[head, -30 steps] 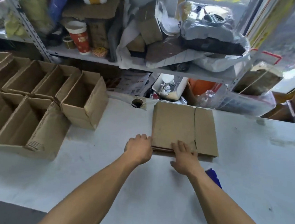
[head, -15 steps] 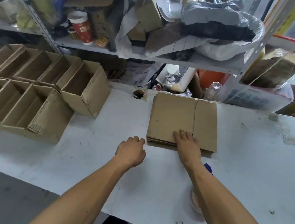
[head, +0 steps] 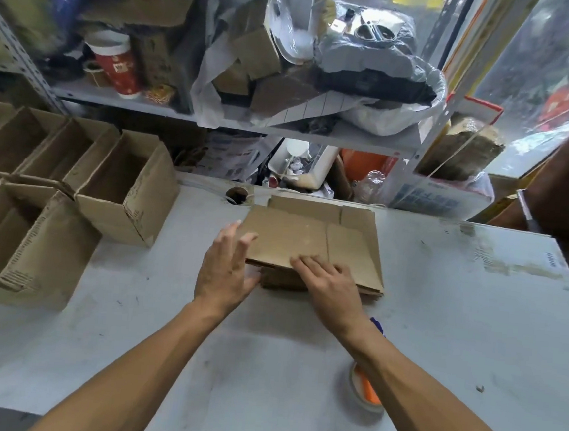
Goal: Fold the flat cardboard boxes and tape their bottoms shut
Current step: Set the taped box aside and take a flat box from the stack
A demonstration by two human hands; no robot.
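A stack of flat cardboard boxes [head: 355, 218] lies on the white table [head: 456, 316] just ahead of me. The top flat box [head: 294, 240] is raised at its near left corner and shifted off the stack. My left hand [head: 225, 272] is at that box's left edge with fingers spread; its thumb seems to be under the lifted corner. My right hand [head: 330, 288] lies flat on the top box near its front edge. A tape roll [head: 365, 392] with an orange part sits on the table under my right forearm, partly hidden.
Several folded open boxes [head: 124, 184] stand in rows on the left of the table. A cluttered metal shelf [head: 236, 121] runs behind the table. A cable hole [head: 236, 195] sits at the table's back edge. A blue object [head: 378, 325] peeks out beside my right wrist.
My left hand opened from a loose fist and moved to the top box's left edge. The top flat box lifted at its near corner and slid off the stack.
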